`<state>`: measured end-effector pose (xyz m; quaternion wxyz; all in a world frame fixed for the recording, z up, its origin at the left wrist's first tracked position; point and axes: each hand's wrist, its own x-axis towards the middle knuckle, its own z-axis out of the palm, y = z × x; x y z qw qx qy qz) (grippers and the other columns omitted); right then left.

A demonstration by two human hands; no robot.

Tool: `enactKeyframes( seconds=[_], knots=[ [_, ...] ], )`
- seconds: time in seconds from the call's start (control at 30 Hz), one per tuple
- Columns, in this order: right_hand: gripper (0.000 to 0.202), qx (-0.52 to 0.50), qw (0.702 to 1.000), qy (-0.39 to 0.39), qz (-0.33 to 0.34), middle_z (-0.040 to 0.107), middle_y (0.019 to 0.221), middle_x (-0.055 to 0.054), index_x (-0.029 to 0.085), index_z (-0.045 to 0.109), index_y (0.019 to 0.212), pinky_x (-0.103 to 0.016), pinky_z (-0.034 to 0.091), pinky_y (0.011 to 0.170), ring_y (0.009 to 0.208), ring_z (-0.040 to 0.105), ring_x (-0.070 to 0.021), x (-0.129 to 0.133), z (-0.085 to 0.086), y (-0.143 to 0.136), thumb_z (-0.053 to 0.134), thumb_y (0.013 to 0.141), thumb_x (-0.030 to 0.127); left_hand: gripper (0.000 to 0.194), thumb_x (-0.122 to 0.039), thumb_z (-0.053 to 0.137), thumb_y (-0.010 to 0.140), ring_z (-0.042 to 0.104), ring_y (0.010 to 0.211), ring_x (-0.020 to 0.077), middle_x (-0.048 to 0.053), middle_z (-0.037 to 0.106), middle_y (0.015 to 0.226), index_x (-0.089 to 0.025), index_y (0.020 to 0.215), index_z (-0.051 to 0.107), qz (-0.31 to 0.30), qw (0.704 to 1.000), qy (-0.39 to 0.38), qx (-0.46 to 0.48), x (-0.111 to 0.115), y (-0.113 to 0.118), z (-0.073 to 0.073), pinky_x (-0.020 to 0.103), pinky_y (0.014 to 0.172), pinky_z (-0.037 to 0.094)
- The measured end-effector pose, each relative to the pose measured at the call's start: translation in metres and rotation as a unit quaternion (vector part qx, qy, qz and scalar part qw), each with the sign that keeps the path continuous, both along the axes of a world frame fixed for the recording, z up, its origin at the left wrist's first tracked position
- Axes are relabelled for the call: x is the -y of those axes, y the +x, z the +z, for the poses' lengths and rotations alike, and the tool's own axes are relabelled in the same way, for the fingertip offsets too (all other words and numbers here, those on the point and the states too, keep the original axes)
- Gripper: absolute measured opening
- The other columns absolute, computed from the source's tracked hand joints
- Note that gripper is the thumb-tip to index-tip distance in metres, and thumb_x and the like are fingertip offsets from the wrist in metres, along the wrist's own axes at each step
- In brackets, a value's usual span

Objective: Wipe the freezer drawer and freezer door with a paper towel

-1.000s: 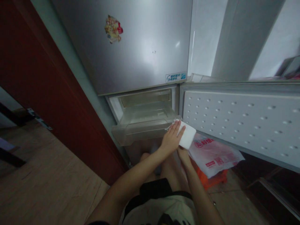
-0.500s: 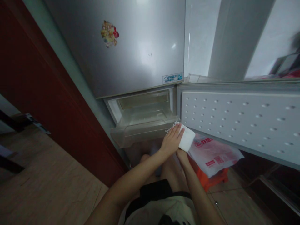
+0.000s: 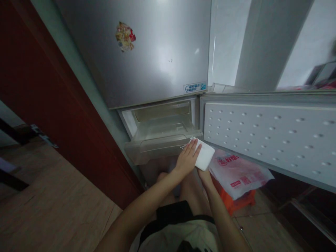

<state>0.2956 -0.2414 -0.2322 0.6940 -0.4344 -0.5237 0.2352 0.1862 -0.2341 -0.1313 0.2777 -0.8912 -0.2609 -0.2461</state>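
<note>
A white block-like package [image 3: 205,155] is between my two hands, in front of the pulled-out clear drawer [image 3: 162,145] of a fridge. My left hand [image 3: 187,158] lies over its left part, fingers stretched along the surface. Under its lower edge is my right hand [image 3: 204,175], its fingers hidden beneath the package. Thin, crumpled white edges stick out at the package's upper left, beside the fingertips. The drawer shows bare inside.
The lower fridge door [image 3: 265,136] stands open on the right. Below it, a white plastic bag with red print [image 3: 241,175] rests on an orange stool [image 3: 233,202]. A dark red door [image 3: 65,105] is at left.
Both hands and the white package have shifted slightly left. The view has moved a little, while the drawer and fridge door keep their positions.
</note>
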Motion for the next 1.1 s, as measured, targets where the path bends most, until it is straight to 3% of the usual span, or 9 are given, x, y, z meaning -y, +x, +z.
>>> enactKeyframes(
  seconds=[0.13, 0.23, 0.37, 0.6, 0.8, 1.0, 1.1],
  knots=[
    [0.084, -0.059, 0.998, -0.036, 0.002, 0.035, 0.149, -0.012, 0.023, 0.024, 0.151, -0.046, 0.04, 0.107, 0.123, 0.052, -0.026, 0.006, 0.003, -0.002, 0.059, 0.077, 0.042, 0.058, -0.007, 0.037, 0.091, 0.011, 0.145, 0.0309, 0.022, 0.029, 0.154, -0.007, 0.148, 0.026, 0.038, 0.998, -0.026, 0.04, 0.003, -0.039, 0.002, 0.049, 0.113, 0.033],
    [0.094, -0.095, 0.991, -0.093, 0.008, 0.024, 0.153, -0.013, 0.03, 0.007, 0.153, -0.043, 0.05, 0.095, 0.112, 0.059, -0.0235, 0.009, 0.0, -0.002, 0.061, 0.076, 0.04, 0.072, 0.003, 0.036, 0.084, 0.002, 0.145, 0.0314, 0.022, 0.014, 0.158, -0.01, 0.151, 0.014, 0.095, 0.989, -0.053, 0.104, 0.004, -0.079, 0.004, 0.053, 0.114, 0.028],
    [0.095, -0.091, 0.99, -0.104, 0.0, 0.025, 0.151, -0.014, 0.033, 0.005, 0.153, -0.038, 0.052, 0.091, 0.107, 0.061, -0.0208, 0.008, -0.004, -0.002, 0.061, 0.076, 0.041, 0.09, 0.009, 0.037, 0.076, -0.005, 0.146, 0.0326, 0.017, -0.01, 0.159, -0.019, 0.152, -0.001, 0.168, 0.964, -0.073, 0.192, 0.002, -0.137, 0.001, 0.058, 0.115, 0.022],
    [0.093, -0.075, 0.993, -0.092, -0.01, 0.028, 0.15, -0.014, 0.031, 0.006, 0.153, -0.037, 0.052, 0.091, 0.109, 0.06, -0.0206, 0.01, -0.001, -0.003, 0.06, 0.077, 0.039, 0.082, 0.001, 0.041, 0.08, -0.004, 0.147, 0.0319, 0.019, -0.007, 0.16, -0.013, 0.152, 0.005, 0.222, 0.939, -0.073, 0.251, 0.006, -0.208, -0.016, 0.057, 0.116, 0.014],
    [0.094, -0.056, 0.993, -0.101, -0.012, 0.026, 0.151, -0.015, 0.03, 0.002, 0.153, -0.036, 0.052, 0.09, 0.11, 0.059, -0.02, 0.009, -0.003, -0.001, 0.057, 0.078, 0.042, 0.079, 0.001, 0.037, 0.082, -0.005, 0.147, 0.0301, 0.017, -0.006, 0.16, -0.013, 0.152, 0.003, 0.213, 0.934, -0.083, 0.276, 0.005, -0.234, -0.027, 0.054, 0.117, 0.011],
    [0.095, -0.061, 0.994, -0.096, -0.008, 0.025, 0.151, -0.014, 0.03, 0.003, 0.153, -0.036, 0.051, 0.092, 0.113, 0.057, -0.0195, 0.007, -0.005, -0.001, 0.058, 0.077, 0.042, 0.085, -0.006, 0.05, 0.081, 0.004, 0.147, 0.034, 0.024, -0.001, 0.159, -0.01, 0.152, 0.004, 0.21, 0.926, -0.088, 0.3, 0.0, -0.23, -0.023, 0.052, 0.117, 0.018],
    [0.095, -0.074, 0.993, -0.091, -0.011, 0.027, 0.15, -0.015, 0.03, 0.005, 0.153, -0.037, 0.051, 0.091, 0.111, 0.058, -0.0203, 0.007, -0.004, -0.002, 0.059, 0.076, 0.041, 0.087, -0.007, 0.052, 0.082, 0.003, 0.147, 0.0362, 0.025, -0.005, 0.158, -0.011, 0.152, 0.001, 0.206, 0.925, -0.079, 0.309, -0.003, -0.225, -0.021, 0.054, 0.116, 0.018]
  ],
)
